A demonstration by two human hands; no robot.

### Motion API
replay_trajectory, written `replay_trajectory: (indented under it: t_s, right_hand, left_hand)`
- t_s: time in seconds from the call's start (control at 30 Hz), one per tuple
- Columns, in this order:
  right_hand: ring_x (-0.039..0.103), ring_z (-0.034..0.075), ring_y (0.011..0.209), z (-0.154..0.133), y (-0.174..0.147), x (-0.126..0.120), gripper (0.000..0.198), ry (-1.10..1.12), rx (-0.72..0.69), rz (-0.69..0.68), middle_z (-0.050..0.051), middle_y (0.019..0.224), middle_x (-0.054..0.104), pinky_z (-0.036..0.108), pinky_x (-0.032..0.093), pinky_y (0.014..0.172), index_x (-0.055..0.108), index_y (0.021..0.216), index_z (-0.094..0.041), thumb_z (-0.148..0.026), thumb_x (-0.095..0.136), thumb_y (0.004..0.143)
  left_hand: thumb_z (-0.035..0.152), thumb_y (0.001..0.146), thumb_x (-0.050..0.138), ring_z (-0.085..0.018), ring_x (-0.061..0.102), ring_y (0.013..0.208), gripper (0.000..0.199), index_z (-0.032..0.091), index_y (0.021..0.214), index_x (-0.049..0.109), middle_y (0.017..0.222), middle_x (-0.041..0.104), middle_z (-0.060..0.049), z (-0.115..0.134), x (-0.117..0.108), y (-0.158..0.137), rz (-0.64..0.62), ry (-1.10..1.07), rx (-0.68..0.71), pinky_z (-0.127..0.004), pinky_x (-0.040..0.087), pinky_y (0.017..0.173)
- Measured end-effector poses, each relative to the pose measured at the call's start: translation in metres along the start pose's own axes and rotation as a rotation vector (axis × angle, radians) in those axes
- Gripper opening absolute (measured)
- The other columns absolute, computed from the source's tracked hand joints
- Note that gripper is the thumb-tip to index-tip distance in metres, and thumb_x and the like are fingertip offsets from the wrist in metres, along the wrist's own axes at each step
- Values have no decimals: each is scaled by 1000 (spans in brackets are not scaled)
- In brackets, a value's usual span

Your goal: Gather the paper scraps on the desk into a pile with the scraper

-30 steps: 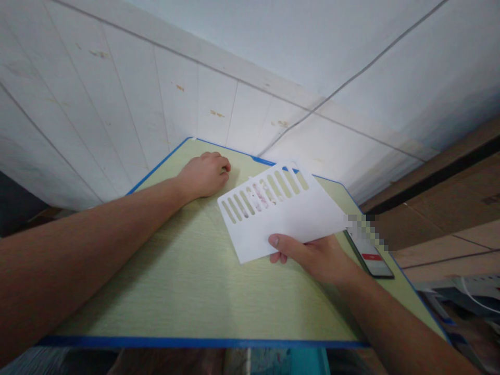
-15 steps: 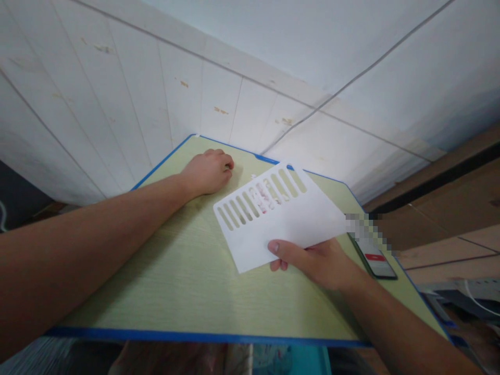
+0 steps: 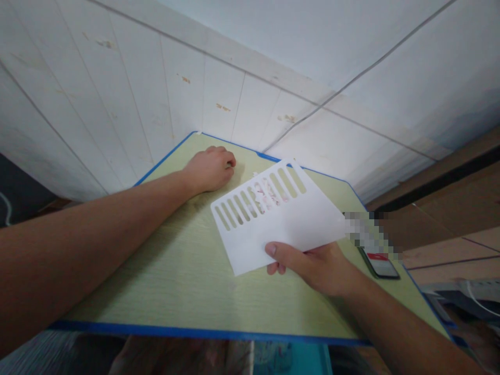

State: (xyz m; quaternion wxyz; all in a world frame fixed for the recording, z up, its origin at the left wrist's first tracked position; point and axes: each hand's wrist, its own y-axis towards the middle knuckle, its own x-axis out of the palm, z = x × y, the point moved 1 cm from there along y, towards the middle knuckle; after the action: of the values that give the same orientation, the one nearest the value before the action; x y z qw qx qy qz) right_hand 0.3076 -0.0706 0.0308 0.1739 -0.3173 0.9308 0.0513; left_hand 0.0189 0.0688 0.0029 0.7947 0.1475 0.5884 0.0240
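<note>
Holding a white slotted card (image 3: 285, 224) in the right hand (image 3: 316, 265), over the middle of the pale green tabletop (image 3: 187, 286), slanted, with the row of long rounded slots towards the far side. Gripping by the near edge, closed firmly enough to leave no gap, with the thumb (image 3: 275, 249) lying on the upper face and the fingertips (image 3: 275, 269) tucked underneath. Seeing pinkish-and-white patches (image 3: 269, 192) through the middle slots, too small and broken up to identify, and plain green through several others. Resting the left hand (image 3: 211, 169) on the tabletop beyond and to the left of the card, apart from it, knuckles up, with fingers curled loosely inward; cannot tell about anything being held inside that curl. To the right, near the card's right-hand corner, a smartphone (image 3: 386, 268) lying by the edge, partly covered by a pixelated patch. All round the tabletop, a blue edging (image 3: 175, 330). Behind, a white panelled wall (image 3: 136, 78) with a thin grey cable (image 3: 367, 70) slanting down towards the table. Below the near edge, a turquoise container (image 3: 310, 359), only partly in view.
</note>
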Motion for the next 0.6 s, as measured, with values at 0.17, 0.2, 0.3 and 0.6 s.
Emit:
replay_trajectory:
  t_s: [0.17, 0.2, 0.3, 0.6]
  right_hand:
    - [84, 23, 74, -5, -2, 6, 31, 41, -3, -60, 2, 75, 83, 32, 73, 73, 74, 77, -28, -37, 86, 103]
    - [85, 22, 75, -6, -2, 7, 30, 49, -12, -58, 2, 76, 83, 31, 74, 75, 74, 77, -28, -36, 86, 103]
    - [83, 21, 73, -6, -3, 7, 28, 47, -30, -62, 2, 76, 83, 30, 72, 73, 76, 79, -26, -33, 85, 104]
    - [83, 19, 74, 1, -10, 10, 22, 87, -39, -180, 3, 81, 85, 28, 72, 74, 80, 91, -23, -34, 83, 110]
  left_hand:
    - [32, 107, 55, -37, 71, 147, 43, 27, 132, 89, 148, 84, -15, 0, 0, 1, 0, 3, 5, -56, 59, 127]
    - [32, 107, 55, -37, 71, 147, 42, 27, 132, 89, 149, 84, -16, 1, -1, 0, -5, 3, 3, -56, 59, 127]
    - [29, 110, 53, -36, 70, 149, 44, 23, 136, 88, 154, 82, -18, 6, -5, -2, -28, 12, -10, -54, 57, 128]
    - [25, 114, 55, -36, 68, 151, 43, 15, 143, 86, 160, 79, -21, 15, -12, -6, -57, 16, -33, -53, 55, 131]
